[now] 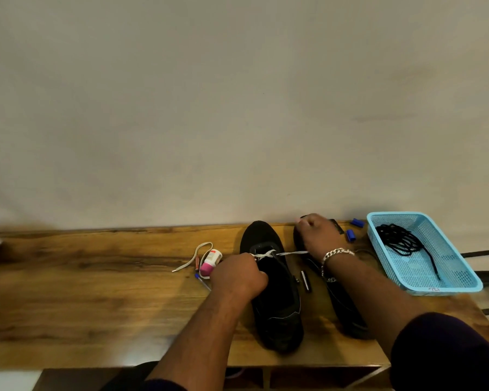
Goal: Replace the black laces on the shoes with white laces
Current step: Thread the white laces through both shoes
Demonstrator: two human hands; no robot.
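Hands threading a white lace through a black shoe

Seen from above, two black shoes sit on a wooden table. My left hand [237, 273] is curled over the left shoe [274, 294], pinching the white lace [268, 253] at its front eyelets. My right hand [318, 235], fist closed, appears to pull the lace's other end taut across the right shoe [339, 303]. Black laces [401, 241] lie in a blue basket [449, 280]. I judge lacing has just begun; next, cross the ends to higher eyelets.

The light was dim and warm, with soft focus throughout. Wide-angle distortion bowed the brown wooden tabletop [96, 277] near the frame's lower edges.
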